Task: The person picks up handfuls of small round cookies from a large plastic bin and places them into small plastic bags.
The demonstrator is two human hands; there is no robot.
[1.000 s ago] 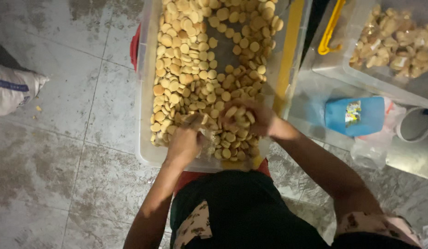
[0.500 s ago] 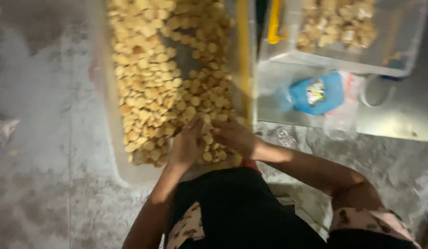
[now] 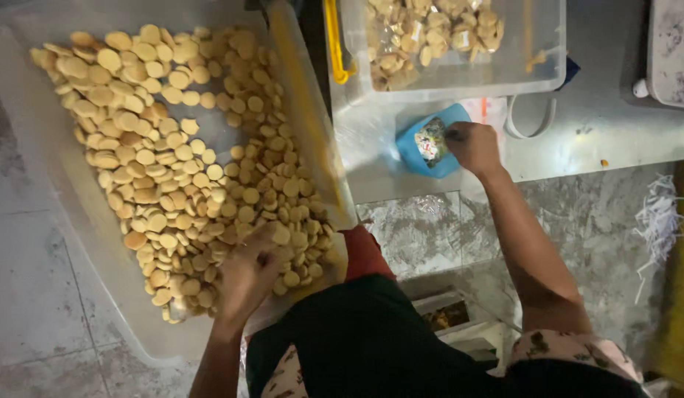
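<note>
A large clear plastic tub (image 3: 76, 295) lies before me, filled with several round tan biscuits (image 3: 172, 162). My left hand (image 3: 250, 276) rests in the near end of the pile, fingers curled around a few biscuits. My right hand (image 3: 471, 144) has reached out to the right and touches a small blue dish (image 3: 423, 151) holding a wrapped packet; its fingers are pinched at the dish's edge.
A second clear tub (image 3: 548, 51) with more biscuits stands at the back right, a yellow handle (image 3: 333, 44) beside it. White cord loops lie on the shiny sheet (image 3: 578, 140). Shredded paper (image 3: 659, 214) lies on the stone floor at right.
My right hand left the biscuit pile and moved right to the blue dish. The left hand stayed in the tub. The camera view shifted right.
</note>
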